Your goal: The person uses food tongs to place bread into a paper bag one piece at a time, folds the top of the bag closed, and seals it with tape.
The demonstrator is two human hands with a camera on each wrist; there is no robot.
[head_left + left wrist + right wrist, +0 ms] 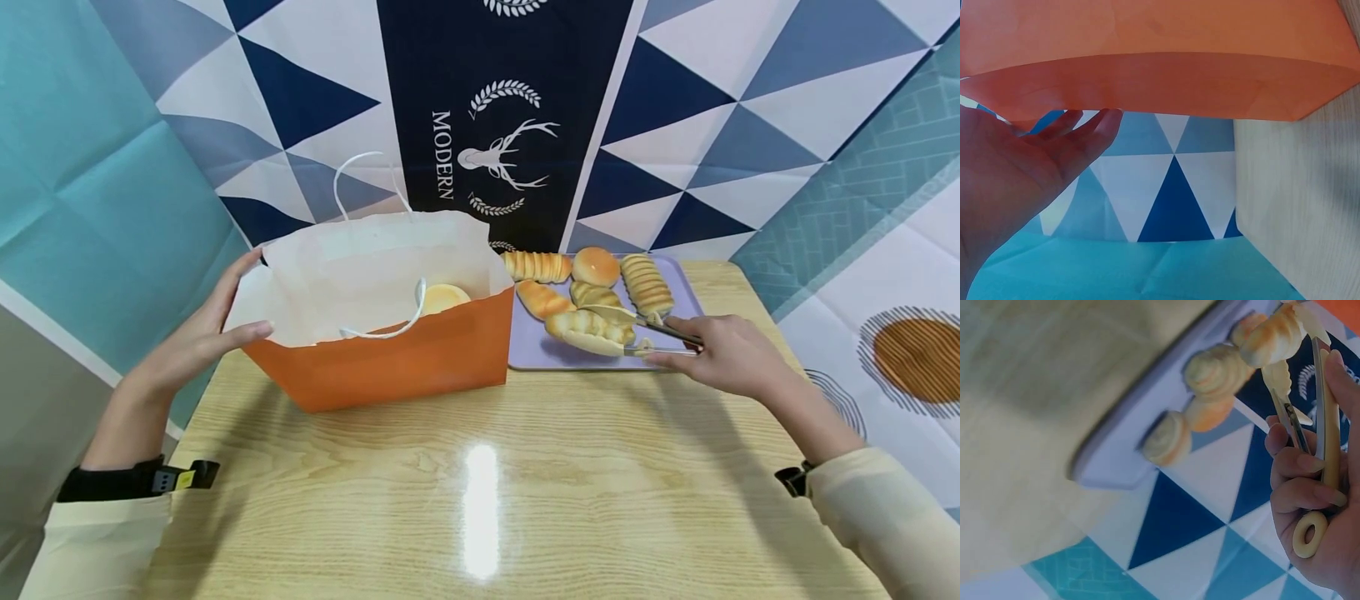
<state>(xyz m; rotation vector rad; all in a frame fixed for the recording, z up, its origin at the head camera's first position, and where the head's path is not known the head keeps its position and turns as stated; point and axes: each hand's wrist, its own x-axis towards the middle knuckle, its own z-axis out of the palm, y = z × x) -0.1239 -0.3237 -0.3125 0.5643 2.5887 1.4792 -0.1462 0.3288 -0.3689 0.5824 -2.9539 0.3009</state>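
My right hand (731,354) grips a pair of tongs (666,337) with metal arms and cream ends. Between the tong ends sits a ridged bread roll (592,323), over the front part of a lilac tray (536,346). At the left end of an orange paper bag (390,367), my left hand (183,342) rests with fingers spread, the thumb at the front rim and the fingers along the side. The left wrist view shows those fingers (1100,128) nearly straight against the bag. Inside the wide-open bag lies a pale yellow round piece (445,298), partly hidden by the front wall.
Several other breads lie on the tray, among them a round bun (596,267) and a spiral roll (647,283). White cord handles (390,335) stand at the bag's rim. A patterned cloth wall (675,125) closes off the back of the wooden table (600,483).
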